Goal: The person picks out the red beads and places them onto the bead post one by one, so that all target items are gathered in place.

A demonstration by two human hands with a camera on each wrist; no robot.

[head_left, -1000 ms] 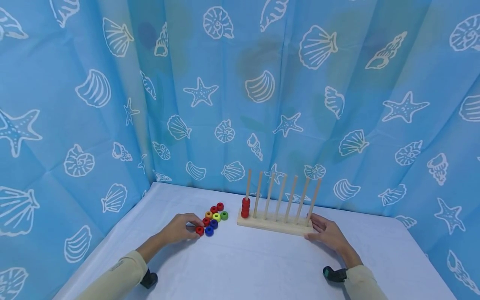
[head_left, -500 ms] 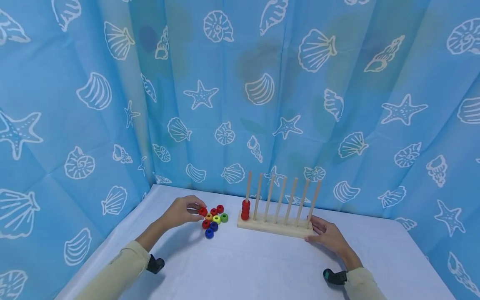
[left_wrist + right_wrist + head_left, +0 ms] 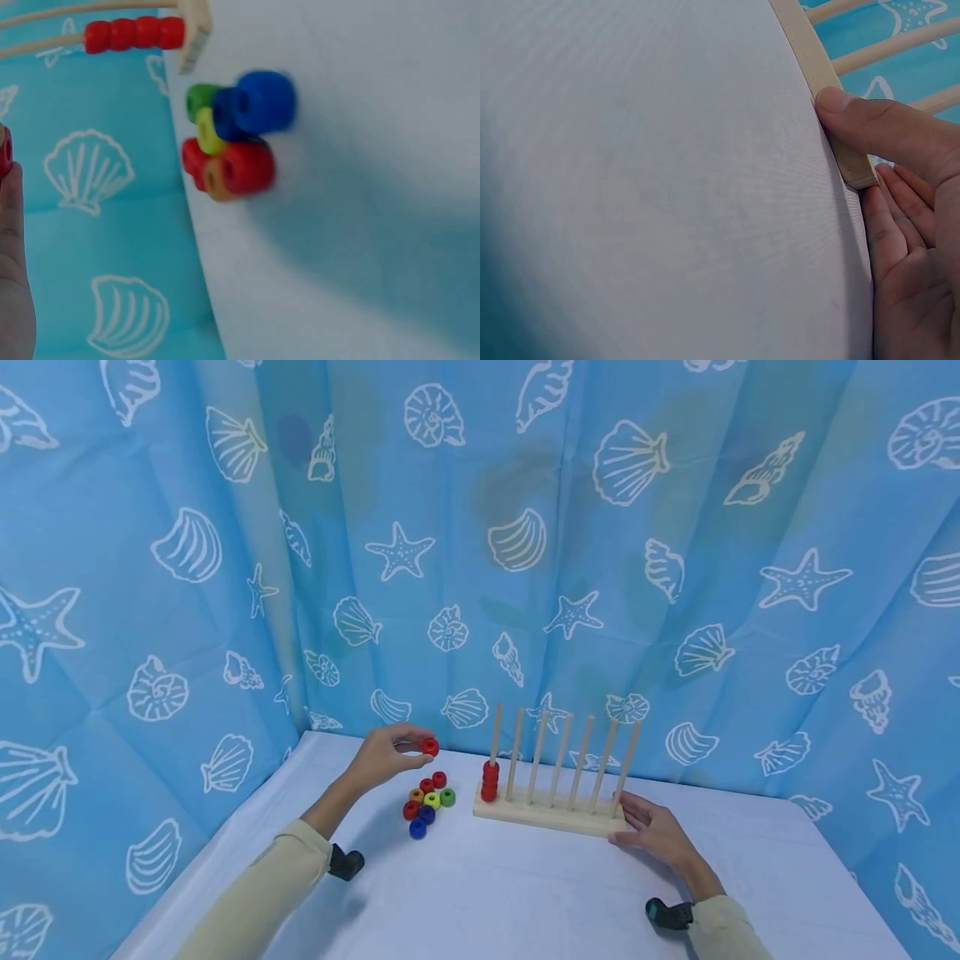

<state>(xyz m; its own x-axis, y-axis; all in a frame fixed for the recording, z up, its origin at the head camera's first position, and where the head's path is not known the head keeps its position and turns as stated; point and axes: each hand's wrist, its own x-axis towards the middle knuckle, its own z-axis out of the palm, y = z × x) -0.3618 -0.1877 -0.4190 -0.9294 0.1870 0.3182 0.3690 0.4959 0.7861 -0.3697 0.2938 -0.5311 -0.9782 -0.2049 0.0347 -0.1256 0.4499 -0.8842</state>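
My left hand [image 3: 381, 758] pinches a red bead [image 3: 430, 747] between thumb and fingertips, held above the table behind the loose beads. In the left wrist view only part of that bead [image 3: 5, 152] shows at the left edge. A wooden peg rack [image 3: 540, 813] with a row of upright dowels stands to the right. Several red beads [image 3: 489, 782] are stacked on its leftmost dowel; the other dowels are bare. My right hand [image 3: 657, 833] grips the rack's right end, its thumb on the front of the base [image 3: 821, 71] and its fingers around the end.
Between the left hand and the rack lies a cluster of loose beads, among them a blue bead [image 3: 417, 829], a yellow bead [image 3: 432, 801] and a green bead [image 3: 447, 797]. A white cloth covers the table [image 3: 480, 893]. A blue shell-patterned curtain [image 3: 465, 577] hangs behind.
My left hand has lifted the red bead from the near left side of the cluster and carried it up, back and to the right. My right hand stays on the rack.
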